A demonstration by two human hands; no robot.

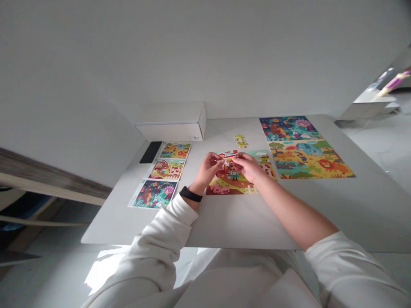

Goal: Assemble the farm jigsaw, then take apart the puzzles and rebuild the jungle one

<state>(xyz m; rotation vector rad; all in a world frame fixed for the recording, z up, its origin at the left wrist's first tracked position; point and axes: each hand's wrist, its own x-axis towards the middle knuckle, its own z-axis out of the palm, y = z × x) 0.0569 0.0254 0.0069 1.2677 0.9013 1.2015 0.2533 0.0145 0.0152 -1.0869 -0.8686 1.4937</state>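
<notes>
Both my hands meet over a partly built farm puzzle [228,185] in the middle of the white table [224,222]. My left hand [209,167], with a black band on its wrist, and my right hand [248,166] are closed in pinches on a red and white cluster of puzzle pieces [227,154], held just above the puzzle. A small loose yellow-green piece [240,140] lies on the table behind my hands.
Two finished puzzles [302,147] lie side by side at the right. A reference sheet with three pictures [162,174] lies at the left, with a black phone [150,152] behind it. A white box [173,122] stands against the wall.
</notes>
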